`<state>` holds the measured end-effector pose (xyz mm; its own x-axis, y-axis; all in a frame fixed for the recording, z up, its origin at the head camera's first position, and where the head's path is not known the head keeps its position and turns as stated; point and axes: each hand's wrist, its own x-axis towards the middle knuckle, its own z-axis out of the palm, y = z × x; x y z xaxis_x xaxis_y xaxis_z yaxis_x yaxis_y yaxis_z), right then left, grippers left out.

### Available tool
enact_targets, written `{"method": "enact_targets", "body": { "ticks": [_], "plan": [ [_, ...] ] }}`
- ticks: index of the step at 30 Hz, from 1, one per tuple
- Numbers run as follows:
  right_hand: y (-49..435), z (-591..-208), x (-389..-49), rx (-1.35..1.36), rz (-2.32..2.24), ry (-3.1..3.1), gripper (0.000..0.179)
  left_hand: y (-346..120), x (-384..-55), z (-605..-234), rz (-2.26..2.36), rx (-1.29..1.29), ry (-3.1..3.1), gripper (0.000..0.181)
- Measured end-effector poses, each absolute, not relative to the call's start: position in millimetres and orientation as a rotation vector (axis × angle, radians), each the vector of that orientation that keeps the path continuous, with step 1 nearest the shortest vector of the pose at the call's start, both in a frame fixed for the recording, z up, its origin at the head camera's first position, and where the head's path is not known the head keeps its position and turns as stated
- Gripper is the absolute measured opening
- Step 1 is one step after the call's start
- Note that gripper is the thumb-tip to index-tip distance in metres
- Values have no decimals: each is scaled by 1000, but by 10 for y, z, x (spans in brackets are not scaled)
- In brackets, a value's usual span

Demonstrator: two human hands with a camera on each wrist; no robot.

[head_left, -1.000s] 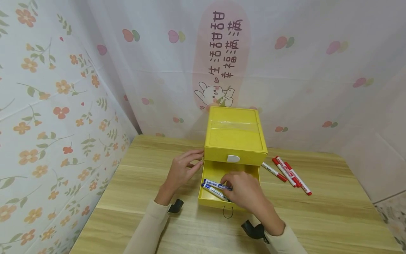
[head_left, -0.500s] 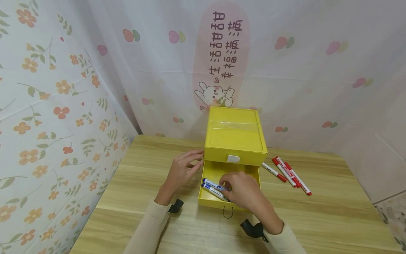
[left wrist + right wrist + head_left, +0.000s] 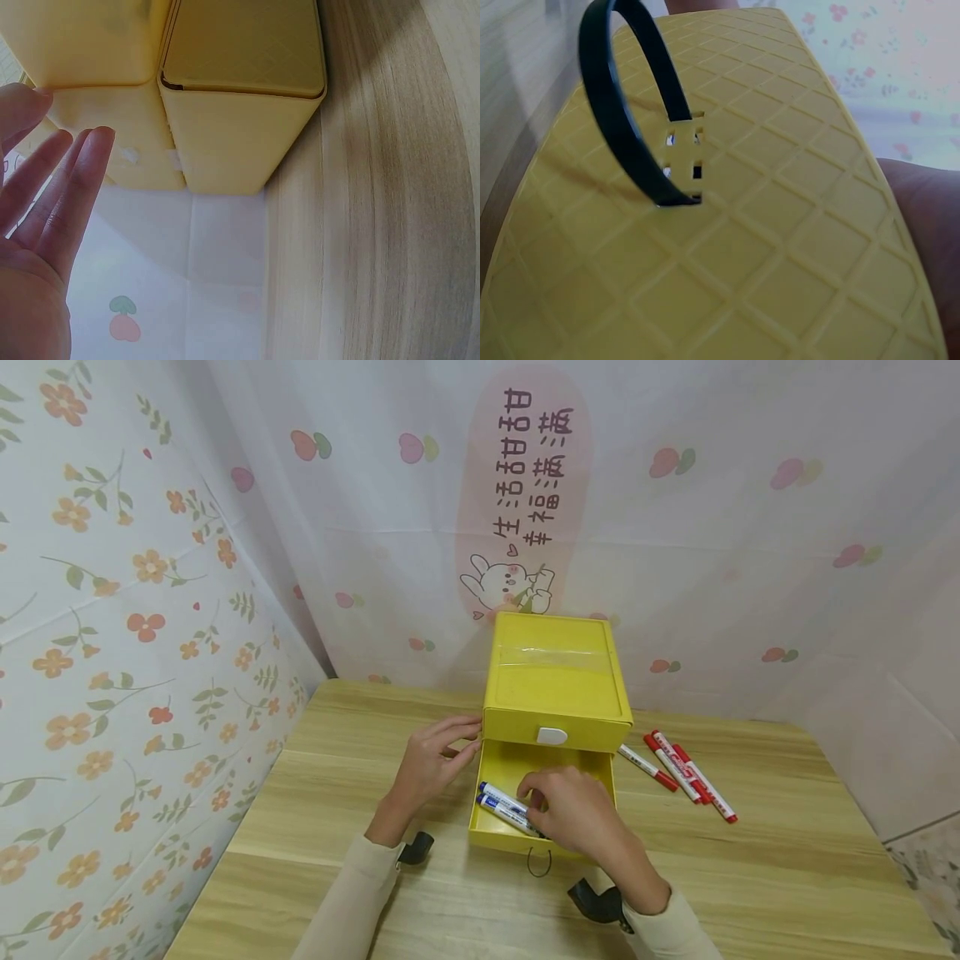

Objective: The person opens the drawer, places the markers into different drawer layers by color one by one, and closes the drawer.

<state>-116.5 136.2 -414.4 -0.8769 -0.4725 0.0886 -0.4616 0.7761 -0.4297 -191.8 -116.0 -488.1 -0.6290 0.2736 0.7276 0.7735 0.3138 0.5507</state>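
Resting loose, empty L hand (image 3: 431, 764) at yellow box (image 3: 551, 689), front L edge; holding R hand (image 3: 573, 810) at blue mkrs (image 3: 504, 812), front L corner of drawer (image 3: 498, 840), can't tell if pinching.

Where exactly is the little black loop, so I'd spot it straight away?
Find the yellow box on the wooden table, then its lower drawer, which is pulled out. The black loop sticks out from that drawer's criss-cross-patterned front. Unlike the white rounded tab on the front above it, it is a thin dark strip bent into an arch.
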Motion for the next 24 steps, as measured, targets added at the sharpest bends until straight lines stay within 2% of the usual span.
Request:
{"method": "enact_targets", "body": {
  "ticks": [14,20,24],
  "plan": [
    [1522,-4060,-1067,-734,-833,3096,9,-1152,-1919,-4873,-1267,-905,-2091,20],
    [1646,-3982,-944,-726,-871,3175,13,-1149,-1927,-4886,-1254,-919,-2071,21],
    [1760,-3993,-869,-864,-966,3204,21,-1152,-1929,-4889,-1251,-928,-2064,22]
  ]
}}
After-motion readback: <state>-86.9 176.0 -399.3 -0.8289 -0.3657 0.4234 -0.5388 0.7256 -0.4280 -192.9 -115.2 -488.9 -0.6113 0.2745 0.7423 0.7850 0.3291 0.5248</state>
